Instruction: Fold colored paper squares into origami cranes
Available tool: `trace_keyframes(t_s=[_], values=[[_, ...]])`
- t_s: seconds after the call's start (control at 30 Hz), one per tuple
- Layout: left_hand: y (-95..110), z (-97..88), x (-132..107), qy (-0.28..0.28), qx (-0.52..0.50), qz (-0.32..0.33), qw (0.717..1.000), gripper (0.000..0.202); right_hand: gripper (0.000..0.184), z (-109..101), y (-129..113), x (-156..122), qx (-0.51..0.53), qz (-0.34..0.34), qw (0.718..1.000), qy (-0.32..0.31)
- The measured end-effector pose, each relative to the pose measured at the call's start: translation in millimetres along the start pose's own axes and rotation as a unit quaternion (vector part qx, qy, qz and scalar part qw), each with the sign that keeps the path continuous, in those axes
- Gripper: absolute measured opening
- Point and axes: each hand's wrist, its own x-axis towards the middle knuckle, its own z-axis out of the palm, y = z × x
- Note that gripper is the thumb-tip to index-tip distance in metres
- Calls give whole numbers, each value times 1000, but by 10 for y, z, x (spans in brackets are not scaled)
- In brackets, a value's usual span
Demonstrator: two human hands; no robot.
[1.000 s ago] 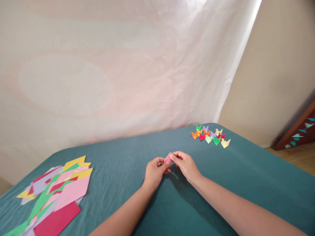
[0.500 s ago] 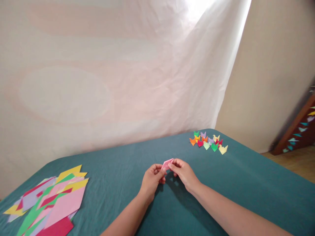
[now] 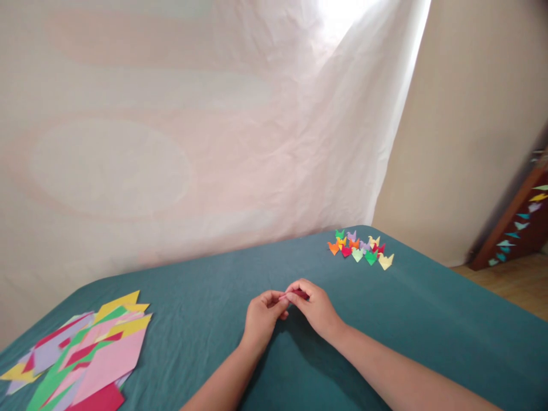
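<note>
A small folded pink paper piece point(image 3: 292, 295) is pinched between both hands just above the teal tablecloth point(image 3: 428, 319). My left hand point(image 3: 262, 317) has its fingers curled onto the paper's left end. My right hand point(image 3: 314, 308) is closed over its right end and hides most of it. Both hands meet near the middle of the table.
A cluster of several small folded paper figures point(image 3: 359, 249) in many colours lies at the far right of the table. A loose pile of coloured paper sheets point(image 3: 81, 354) lies at the near left. A white sheet point(image 3: 192, 125) hangs behind the table. A wooden piece with paper shapes point(image 3: 516, 228) stands far right.
The pink paper, which stood up between the fingertips before, is now pressed lower and mostly covered by my right hand. The view has shifted slightly to the right and up.
</note>
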Motion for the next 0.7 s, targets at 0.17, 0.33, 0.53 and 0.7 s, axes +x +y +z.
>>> trace_keyframes(t_s=[0.17, 0.33, 0.53, 0.7], values=[[1, -20, 14, -11, -8, -3, 1000, 26, 14, -7, 56, 28, 99, 91, 991, -6], [-12, -30, 15, -5, 9, 14, 1000, 26, 20, -11, 111, 41, 116, 108, 987, -20], [-36, -31, 18, -19, -10, 1, 1000, 28, 21, 3, 127, 36, 127, 115, 984, -40], [-11, -17, -3, -36, -55, -32, 997, 31, 22, 10, 145, 30, 113, 118, 986, -33]])
